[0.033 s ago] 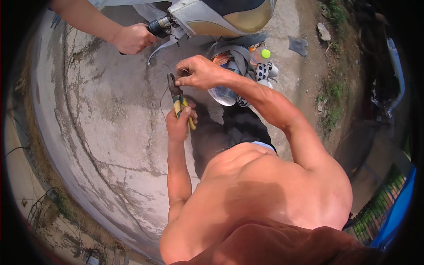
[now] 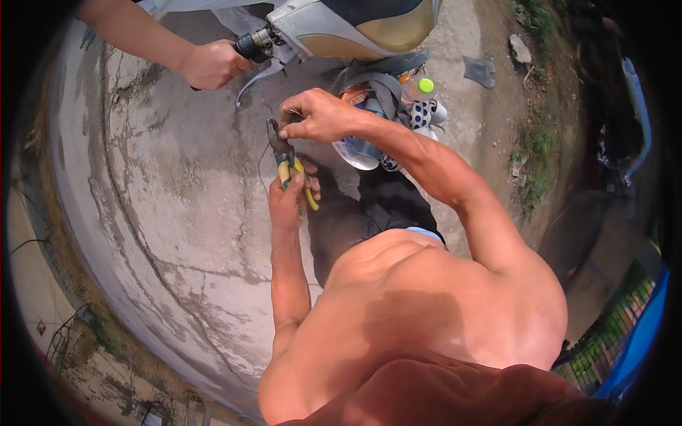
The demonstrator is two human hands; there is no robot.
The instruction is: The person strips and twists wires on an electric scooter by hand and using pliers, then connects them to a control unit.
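- Yellow-and-dark-handled pliers (image 2: pixel 284 170) are in the left hand (image 2: pixel 286 204), in front of the person's dark trousers (image 2: pixel 330 231), with the metal head pointing up and away.
- Left fingers are clamped around the handles; I cannot tell whether the pliers' jaws grip anything.
- Right hand (image 2: pixel 318 117) is just beyond the pliers' head, fingers curled and thumb close beside the metal; I cannot tell whether they pinch anything.
- Thin dark wire (image 2: pixel 261 162) bows out to the left of the pliers.
- Another person's hand (image 2: pixel 215 65) is wrapped around a black handlebar grip (image 2: pixel 249 47), with a silver lever (image 2: pixel 263 77) below it and white-and-tan bodywork (image 2: pixel 320 32) to the right.
- Concrete ground (image 2: pixel 199 213) lies beneath; a clear bottle (image 2: pixel 412 90) with a yellow-green cap (image 2: pixel 425 86) is to the right, near grey cloth (image 2: pixel 383 86).
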